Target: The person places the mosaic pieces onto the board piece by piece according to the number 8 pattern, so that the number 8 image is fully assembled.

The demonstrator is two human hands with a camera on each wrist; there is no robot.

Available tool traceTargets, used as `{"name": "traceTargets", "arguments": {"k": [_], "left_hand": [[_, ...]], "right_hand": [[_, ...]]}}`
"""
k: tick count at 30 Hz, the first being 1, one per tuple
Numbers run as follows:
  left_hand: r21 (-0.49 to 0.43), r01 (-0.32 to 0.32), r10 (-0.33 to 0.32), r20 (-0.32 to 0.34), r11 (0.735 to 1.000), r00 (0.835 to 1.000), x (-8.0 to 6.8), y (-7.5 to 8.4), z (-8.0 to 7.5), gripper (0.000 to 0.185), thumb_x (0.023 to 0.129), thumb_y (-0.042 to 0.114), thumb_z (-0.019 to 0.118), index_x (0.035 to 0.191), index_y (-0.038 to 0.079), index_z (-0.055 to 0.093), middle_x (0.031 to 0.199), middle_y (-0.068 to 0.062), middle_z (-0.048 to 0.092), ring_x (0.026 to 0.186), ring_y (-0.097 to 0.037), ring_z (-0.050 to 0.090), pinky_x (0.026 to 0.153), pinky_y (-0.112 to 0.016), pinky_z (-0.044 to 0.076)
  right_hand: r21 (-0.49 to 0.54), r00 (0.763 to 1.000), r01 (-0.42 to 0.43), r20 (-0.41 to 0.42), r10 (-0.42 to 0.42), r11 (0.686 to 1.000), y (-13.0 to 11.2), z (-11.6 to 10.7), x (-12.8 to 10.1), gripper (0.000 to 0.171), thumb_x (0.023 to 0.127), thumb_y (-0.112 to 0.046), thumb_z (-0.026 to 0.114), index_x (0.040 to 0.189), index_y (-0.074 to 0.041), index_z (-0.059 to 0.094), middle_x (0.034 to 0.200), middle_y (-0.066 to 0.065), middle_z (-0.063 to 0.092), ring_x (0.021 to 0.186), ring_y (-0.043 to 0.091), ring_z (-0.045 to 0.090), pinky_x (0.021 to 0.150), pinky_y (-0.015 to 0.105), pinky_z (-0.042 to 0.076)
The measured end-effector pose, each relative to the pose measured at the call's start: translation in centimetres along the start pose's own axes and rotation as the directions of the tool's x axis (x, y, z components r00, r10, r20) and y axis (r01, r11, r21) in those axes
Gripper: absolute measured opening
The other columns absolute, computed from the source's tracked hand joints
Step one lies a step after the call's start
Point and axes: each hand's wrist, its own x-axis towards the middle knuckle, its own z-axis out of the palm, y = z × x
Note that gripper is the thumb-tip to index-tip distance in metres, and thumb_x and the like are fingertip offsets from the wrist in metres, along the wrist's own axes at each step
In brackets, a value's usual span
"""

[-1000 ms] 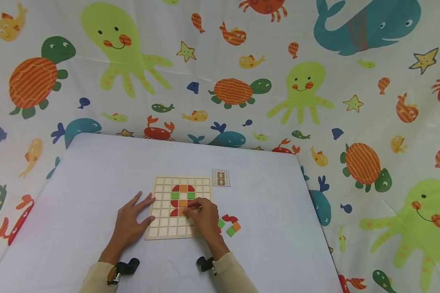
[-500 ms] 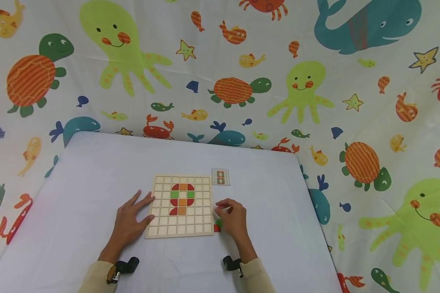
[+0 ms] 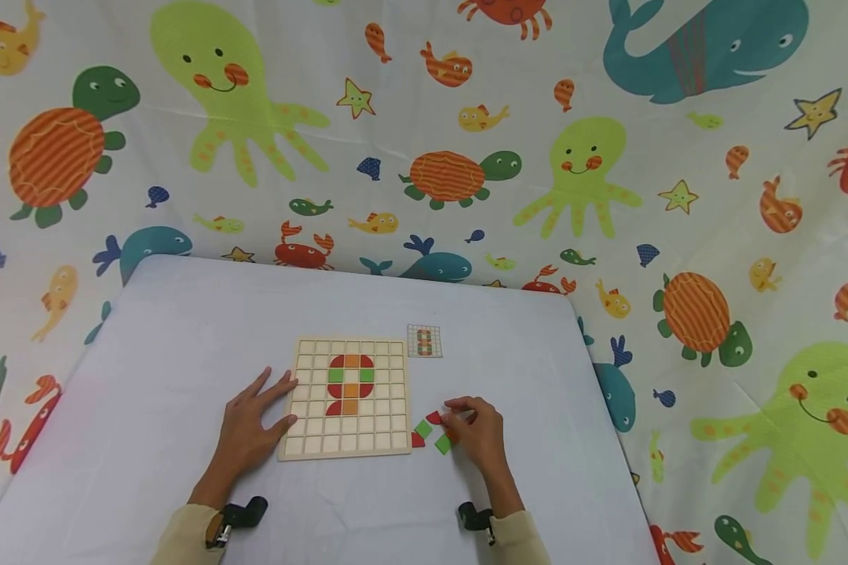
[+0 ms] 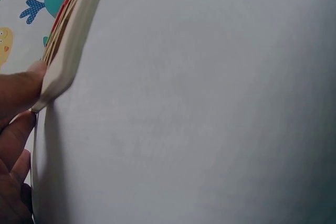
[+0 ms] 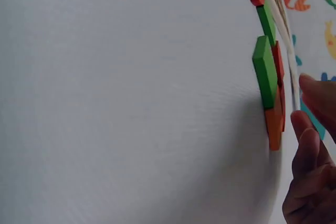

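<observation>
square wooden grid board (image 3: pixel 346 399) sits mid-table w/ a partial red/orange/green tile figure (image 3: pixel 351 383) laid; lower rows bare, so roughly half done going by the small pattern card (image 3: pixel 425 341) far right. left hand (image 3: pixel 249 428) flat, fingers straight, steadying the board's left edge. right hand (image 3: pixel 477 430) curled over loose coloured tiles (image 3: pixel 431 430) just right of the board; can't tell if it's pinching one. plenty of bare white tabletop (image 3: pixel 184 329) all round, right table edge not far.

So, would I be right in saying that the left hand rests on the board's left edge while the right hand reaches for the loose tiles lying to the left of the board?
Not quite: the loose tiles lie to the right of the board, as the head view shows. The left hand does rest on the board's left edge, and the right hand is at those tiles.
</observation>
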Motion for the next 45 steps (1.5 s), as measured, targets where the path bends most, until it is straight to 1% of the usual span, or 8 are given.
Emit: {"name": "traceTargets", "arguments": {"k": [5, 11, 16, 23, 30, 37, 41, 45], "left_hand": [[-0.004, -0.001, 0.001, -0.003, 1.000, 1.000, 0.0, 0.0, 0.0, 0.061, 0.085, 0.013, 0.084, 0.144, 0.011, 0.065, 0.157, -0.019, 0.056, 0.154, -0.050, 0.036, 0.113, -0.077, 0.027], [-0.004, 0.000, 0.000, 0.003, 1.000, 1.000, -0.1, 0.0, 0.0, 0.061, 0.086, 0.014, 0.084, 0.144, 0.011, 0.065, 0.156, -0.018, 0.057, 0.154, -0.050, 0.036, 0.114, -0.078, 0.026], [-0.003, 0.007, -0.007, 0.005, 1.000, 1.000, -0.1, 0.0, -0.1, 0.061, 0.086, 0.014, 0.084, 0.144, 0.011, 0.065, 0.157, -0.018, 0.056, 0.155, -0.049, 0.035, 0.114, -0.077, 0.026], [-0.005, 0.007, -0.007, 0.009, 1.000, 1.000, -0.1, 0.2, -0.2, 0.062, 0.086, 0.013, 0.084, 0.145, 0.011, 0.064, 0.157, -0.018, 0.056, 0.154, -0.050, 0.036, 0.114, -0.078, 0.025], [0.001, 0.003, -0.003, 0.006, 1.000, 1.000, -0.1, 0.2, -0.1, 0.062, 0.086, 0.014, 0.084, 0.144, 0.011, 0.065, 0.157, -0.019, 0.056, 0.154, -0.050, 0.036, 0.114, -0.077, 0.025], [-0.002, 0.007, -0.007, 0.005, 1.000, 1.000, -0.2, 0.2, -0.1, 0.061, 0.087, 0.015, 0.084, 0.144, 0.011, 0.065, 0.157, -0.018, 0.056, 0.154, -0.051, 0.036, 0.114, -0.078, 0.026], [-0.006, 0.015, -0.015, 0.005, 1.000, 1.000, -0.1, 0.3, -0.2, 0.062, 0.086, 0.016, 0.084, 0.145, 0.012, 0.065, 0.157, -0.018, 0.056, 0.154, -0.051, 0.036, 0.114, -0.077, 0.025], [0.006, 0.010, -0.010, -0.001, 1.000, 1.000, -0.2, 0.4, -0.2, 0.062, 0.086, 0.015, 0.085, 0.145, 0.012, 0.065, 0.157, -0.018, 0.056, 0.153, -0.052, 0.038, 0.113, -0.078, 0.026]], "right_hand": [[-0.056, 0.999, 0.035, 0.031, -0.034, 0.998, -0.1, 0.7, -0.1, 0.019, 0.086, -0.017, 0.089, 0.104, -0.021, 0.084, 0.099, -0.001, 0.073, 0.082, 0.014, 0.058, 0.066, 0.022, 0.050], [-0.125, 0.998, 0.041, 0.048, -0.035, 0.991, -0.8, 1.5, -0.2, 0.018, 0.085, -0.014, 0.089, 0.099, -0.021, 0.081, 0.095, -0.001, 0.067, 0.086, 0.015, 0.059, 0.068, 0.024, 0.051], [-0.103, 0.991, 0.078, 0.115, -0.066, 0.992, -1.1, 1.7, 0.1, 0.023, 0.088, -0.010, 0.086, 0.099, -0.024, 0.071, 0.092, -0.004, 0.067, 0.084, 0.014, 0.060, 0.072, 0.024, 0.052], [-0.040, 0.976, 0.154, 0.160, -0.146, 0.987, -0.9, 1.6, 0.0, 0.020, 0.096, -0.008, 0.077, 0.094, -0.023, 0.064, 0.090, -0.004, 0.066, 0.073, 0.011, 0.057, 0.063, 0.022, 0.050], [0.016, 0.975, 0.211, 0.074, -0.211, 0.977, -1.7, 1.4, -0.1, 0.011, 0.098, -0.010, 0.076, 0.099, -0.021, 0.078, 0.098, -0.005, 0.074, 0.069, 0.009, 0.057, 0.061, 0.020, 0.050], [0.101, 0.974, 0.223, 0.013, -0.226, 0.969, -2.5, 1.4, -0.1, 0.028, 0.089, -0.004, 0.084, 0.107, -0.025, 0.081, 0.102, -0.005, 0.076, 0.072, 0.011, 0.058, 0.059, 0.020, 0.049], [0.113, 0.961, 0.277, -0.046, -0.274, 0.954, -2.7, 1.7, 0.0, 0.026, 0.087, -0.004, 0.085, 0.104, -0.024, 0.082, 0.098, -0.005, 0.077, 0.073, 0.009, 0.059, 0.062, 0.020, 0.050], [0.095, 0.947, 0.312, -0.106, -0.302, 0.945, -2.9, 2.2, 0.1, 0.018, 0.088, -0.012, 0.087, 0.100, -0.026, 0.083, 0.092, -0.005, 0.074, 0.072, 0.009, 0.058, 0.062, 0.022, 0.050]]}}
